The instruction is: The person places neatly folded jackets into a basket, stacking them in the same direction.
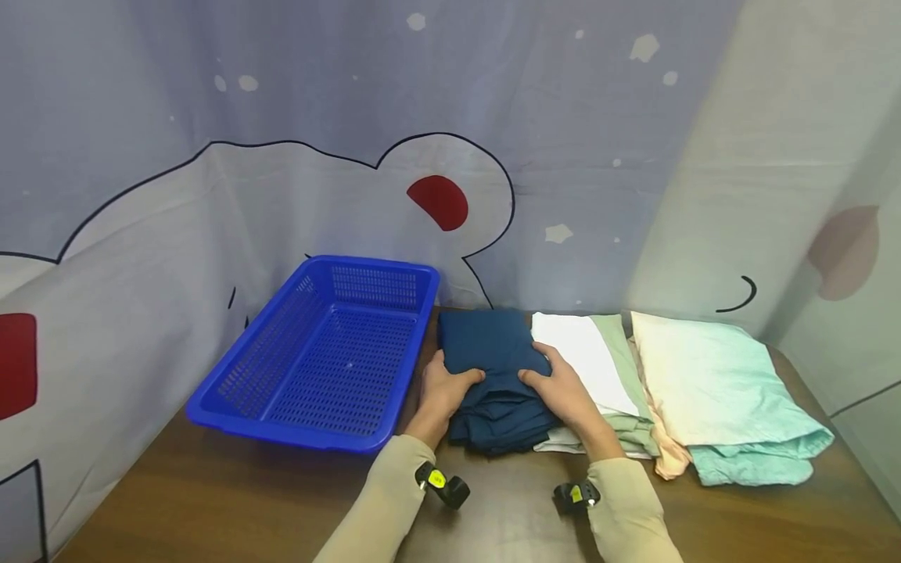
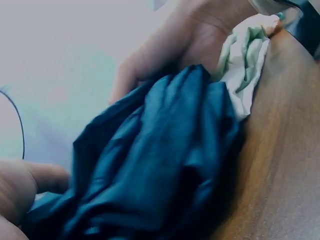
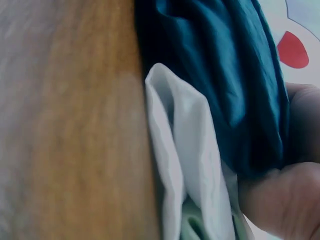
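Observation:
A folded dark blue garment (image 1: 486, 340) lies on the table between both hands, its near edge bunched in loose folds. My left hand (image 1: 445, 393) grips its left side, thumb on top. From the right side, my right hand (image 1: 565, 392) holds it the same way, with the thumb on the cloth. In the left wrist view the bunched layers of the blue garment (image 2: 160, 150) show between the two hands. The right wrist view has the right hand (image 3: 290, 197) at the garment's edge, close beside folded white cloth (image 3: 192, 135). The undersides of the fingers are mostly hidden.
A blue perforated plastic basket (image 1: 324, 434) stands to the left on the brown wooden table (image 1: 232, 500). Right of the blue garment lie folded white and green clothes (image 1: 577, 356), then a pale cream-to-mint garment (image 1: 711, 383). A patterned curtain (image 1: 563, 156) hangs behind.

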Demonstrator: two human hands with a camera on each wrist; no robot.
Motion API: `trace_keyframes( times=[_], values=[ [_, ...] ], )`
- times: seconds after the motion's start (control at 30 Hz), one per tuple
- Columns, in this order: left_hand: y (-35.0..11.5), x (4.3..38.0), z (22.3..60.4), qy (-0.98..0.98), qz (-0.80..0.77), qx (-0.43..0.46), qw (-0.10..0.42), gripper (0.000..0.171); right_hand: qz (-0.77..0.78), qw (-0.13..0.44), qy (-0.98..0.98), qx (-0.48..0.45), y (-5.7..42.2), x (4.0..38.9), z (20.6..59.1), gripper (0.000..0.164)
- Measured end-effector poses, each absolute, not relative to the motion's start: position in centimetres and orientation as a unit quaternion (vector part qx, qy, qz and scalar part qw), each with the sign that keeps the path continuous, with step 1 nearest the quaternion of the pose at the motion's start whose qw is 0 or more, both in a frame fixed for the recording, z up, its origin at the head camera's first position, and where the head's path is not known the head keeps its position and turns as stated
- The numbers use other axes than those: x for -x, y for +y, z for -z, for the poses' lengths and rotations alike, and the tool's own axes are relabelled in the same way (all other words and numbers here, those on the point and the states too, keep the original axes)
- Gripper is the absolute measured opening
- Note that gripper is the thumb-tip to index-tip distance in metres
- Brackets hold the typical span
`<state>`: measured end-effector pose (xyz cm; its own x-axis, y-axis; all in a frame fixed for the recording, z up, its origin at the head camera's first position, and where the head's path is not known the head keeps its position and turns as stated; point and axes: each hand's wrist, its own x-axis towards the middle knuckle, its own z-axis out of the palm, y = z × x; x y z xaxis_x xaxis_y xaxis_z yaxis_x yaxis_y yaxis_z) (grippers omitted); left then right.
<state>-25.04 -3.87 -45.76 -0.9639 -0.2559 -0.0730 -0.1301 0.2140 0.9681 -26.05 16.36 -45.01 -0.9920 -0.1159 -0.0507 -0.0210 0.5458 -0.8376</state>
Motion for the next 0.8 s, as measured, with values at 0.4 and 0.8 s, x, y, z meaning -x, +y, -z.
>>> trace_keyframes(
  times=[0.4,0.8],
  values=[
    [-3.5,24.6,44.4,-0.741,0.663,-0.068,0.082,0.072,0.581,0.044,0.81,0.067,18.5,25.3,42.8,0.059],
    [-3.3,23.5,42.0,-0.756,0.639,0.009,0.145,0.09,0.576,0.017,0.809,0.117,20.3,24.5,40.6,0.068]
  ],
)
